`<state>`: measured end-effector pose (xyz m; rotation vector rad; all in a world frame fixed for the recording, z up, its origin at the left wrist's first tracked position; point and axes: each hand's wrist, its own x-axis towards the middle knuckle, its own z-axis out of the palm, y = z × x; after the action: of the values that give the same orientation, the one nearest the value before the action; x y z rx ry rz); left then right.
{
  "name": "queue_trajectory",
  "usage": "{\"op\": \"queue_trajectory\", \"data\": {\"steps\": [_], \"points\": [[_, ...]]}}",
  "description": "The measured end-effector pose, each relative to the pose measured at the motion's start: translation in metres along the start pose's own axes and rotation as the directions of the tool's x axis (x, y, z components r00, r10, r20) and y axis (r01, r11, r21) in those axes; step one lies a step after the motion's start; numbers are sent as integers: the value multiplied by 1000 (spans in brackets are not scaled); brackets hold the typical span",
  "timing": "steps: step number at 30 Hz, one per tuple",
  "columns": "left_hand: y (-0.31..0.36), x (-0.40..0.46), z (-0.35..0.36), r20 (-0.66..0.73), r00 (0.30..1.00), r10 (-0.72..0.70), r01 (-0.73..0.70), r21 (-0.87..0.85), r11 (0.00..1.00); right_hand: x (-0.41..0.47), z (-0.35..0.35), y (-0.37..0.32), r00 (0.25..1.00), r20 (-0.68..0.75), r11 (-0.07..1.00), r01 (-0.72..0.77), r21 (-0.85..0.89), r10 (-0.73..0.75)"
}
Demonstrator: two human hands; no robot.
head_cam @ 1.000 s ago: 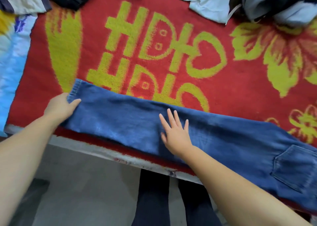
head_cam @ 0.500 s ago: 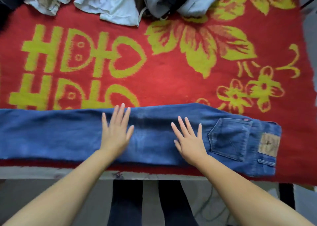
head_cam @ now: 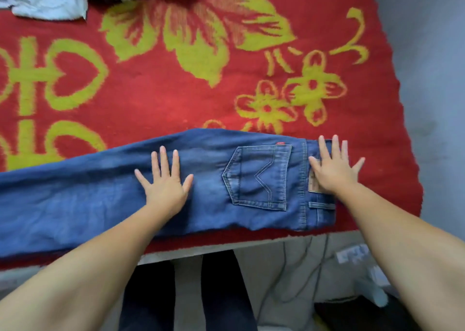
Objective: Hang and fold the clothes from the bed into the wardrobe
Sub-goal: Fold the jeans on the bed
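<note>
A pair of blue jeans (head_cam: 95,200) lies flat along the near edge of the bed, folded lengthwise, back pocket up and waistband to the right. The legs run off the left side of the view. My left hand (head_cam: 164,182) presses flat on the thigh part, fingers spread, just left of the pocket. My right hand (head_cam: 333,167) lies flat with spread fingers on the waistband and its leather patch, fingertips reaching the blanket.
A red blanket with yellow flowers and characters (head_cam: 176,99) covers the bed. A pile of light and dark clothes (head_cam: 45,1) lies at the far left. The bed edge (head_cam: 226,246) is near my legs; cables and floor lie below right.
Both hands slid rightward along the jeans: the left from the hem past the knee to beside the pocket, the right from the leg to the waistband. The view swung right with them.
</note>
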<state>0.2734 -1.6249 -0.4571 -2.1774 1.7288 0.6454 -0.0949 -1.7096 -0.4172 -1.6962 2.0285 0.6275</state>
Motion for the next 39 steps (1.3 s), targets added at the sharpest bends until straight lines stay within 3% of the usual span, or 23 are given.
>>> {"op": "queue_trajectory", "data": {"steps": [2, 4, 5, 7, 10, 12, 14, 17, 20, 22, 25, 27, 29, 30, 31, 33, 35, 36, 38, 39], "points": [[29, -12, -1, -190, 953, 237, -238, 17, 971, -9, 3, 25, 995, -5, 946, -90, 311, 96], [67, -32, 13, -169, 851, 497, -495, 56, 867, -18, 13, 40, 982, 9, 771, -152, 619, 187], [85, -44, 25, -118, 827, 550, -546, 67, 835, -22, 18, 39, 972, 26, 686, -185, 703, 235], [113, -62, 52, -58, 855, 516, -513, 58, 856, -23, 29, 33, 951, 113, 557, -262, 788, 287], [133, -68, 66, -4, 930, 368, -368, 2, 930, -15, 29, 21, 960, 203, 398, -267, 878, 194], [137, -67, 61, -21, 922, 386, -387, -30, 922, -9, 20, 24, 993, 44, 415, -85, 906, 108], [128, -68, 58, -34, 919, 392, -393, -61, 917, -3, 8, 30, 991, -118, 510, 72, 857, 57], [106, -69, 60, 9, 930, 367, -367, -13, 930, 4, 14, 41, 992, -103, 671, 28, 741, 73], [96, -68, 54, 146, 920, 364, -369, 4, 930, 5, 19, 40, 996, -36, 740, -36, 671, 81], [96, -70, 39, 215, 908, 360, -337, -137, 932, -5, 2, 36, 996, -66, 759, 0, 651, 57], [92, -65, 17, 232, 906, 354, -229, -436, 871, -35, -40, 13, 983, -179, 662, 155, 733, -32], [89, -57, -1, 284, 910, 303, -26, -689, 724, -67, -71, -28, 961, -233, 554, 276, 786, -148], [88, -50, -32, 376, 893, 248, 270, -887, 374, -99, -95, -81, 929, -238, 461, 350, 815, -284], [88, -47, -48, 438, 863, 251, 401, -897, 184, -113, -99, -104, 913, -225, 452, 369, 812, -341], [76, -44, -64, 442, 857, 265, 453, -891, 19, -126, -100, -135, 888, -214, 466, 404, 787, -408], [43, -38, -88, 371, 905, 209, 414, -882, -226, -145, -84, -195, 839, -134, 542, 453, 707, -527], [4, -34, -97, 342, 932, 118, 361, -854, -375, -158, -53, -247, 813, -18, 632, 465, 620, -582], [-19, -34, -100, 342, 937, 68, 340, -852, -397, -162, -37, -268, 802, 31, 652, 461, 602, -596], [-60, -33, -93, 339, 941, -19, 310, -880, -360, -165, -12, -291, 785, 63, 650, 462, 603, -617], [-80, -31, -89, 349, 936, -42, 318, -893, -319, -163, -3, -296, 786, 5, 638, 498, 587, -618]]}}
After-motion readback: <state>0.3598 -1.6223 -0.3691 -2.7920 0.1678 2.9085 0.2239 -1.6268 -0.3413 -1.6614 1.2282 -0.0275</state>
